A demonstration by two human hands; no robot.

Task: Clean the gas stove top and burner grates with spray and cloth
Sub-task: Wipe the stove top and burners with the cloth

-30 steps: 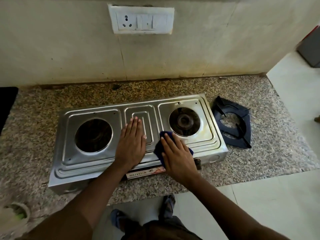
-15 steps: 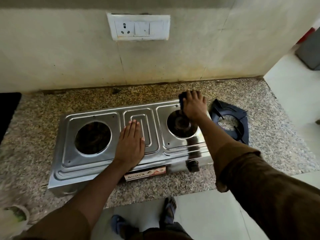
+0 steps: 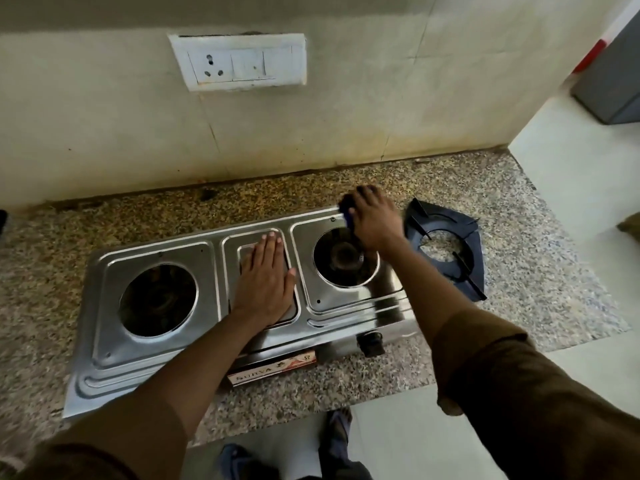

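Stove top [image 3: 346,306], a two-burner stainless steel sheet, sits along the front edge of the speckled granite counter [image 3: 519,271], slightly askew, with its left front corner at the counter's lip. Your right hand [image 3: 375,223] has its grip curled onto the dark blue cloth [image 3: 348,213], pressing it against the stove's back right corner, just behind the open right burner well [image 3: 343,258]. Your left hand [image 3: 265,282] lies flat, fingers straight and together, on the raised centre panel, holding the stove down.

Risks as I judge them:
- Your right wrist hangs right over the burner well. If you drag the cloth back toward you, it could snag on the burner head or drop into the well.
- The cloth is bunched small under your fingers, so your knuckles or nails may scrape the pressed steel ridges instead of the fabric.
- Hard sideways scrubbing could slide the light stove toward the counter's front edge if your left palm eases off.
- The black square burner grate [image 3: 446,244] lies just beside the stove's right end; a wide sweep could knock it toward the counter's right edge.
- The black knob [image 3: 370,344] sits under your right forearm; a sleeve could turn it.
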